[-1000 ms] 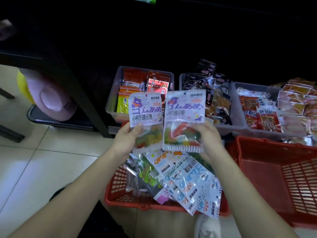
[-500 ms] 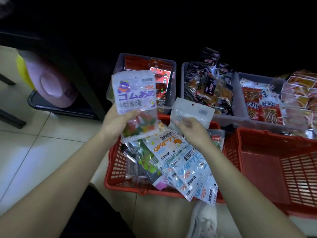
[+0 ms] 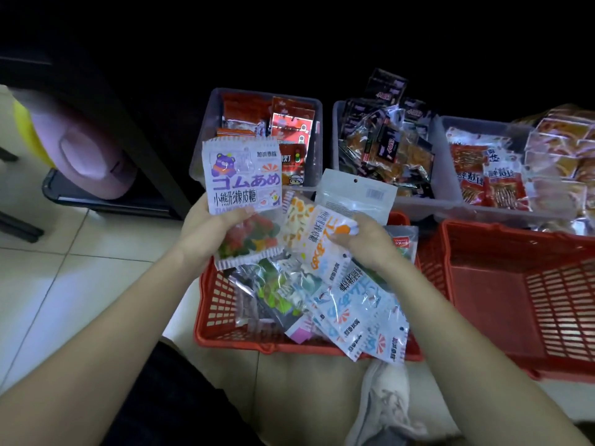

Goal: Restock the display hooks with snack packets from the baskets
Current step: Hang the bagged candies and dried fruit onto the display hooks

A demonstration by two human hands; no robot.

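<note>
Since 0.5 s ago the right hand (image 3: 370,241) has shifted onto the heap, and its fingers now curl round an orange-print packet (image 3: 325,243) at the middle of the frame, with a white-backed packet (image 3: 354,194) standing just behind it. Left of centre, the left hand (image 3: 206,233) grips a bear-print gummy packet (image 3: 243,185) upright by its lower half, thumb across the front. Both packets are above the red basket (image 3: 215,313), which is heaped with more packets, some spilling over its near rim. At the right edge sits a second red basket (image 3: 502,304). Across the upper middle stand 3 clear bins (image 3: 200,152) filled with red, dark and orange snacks. A pink object (image 3: 87,152) lies at the upper left above the tiled floor (image 3: 64,284).
</note>
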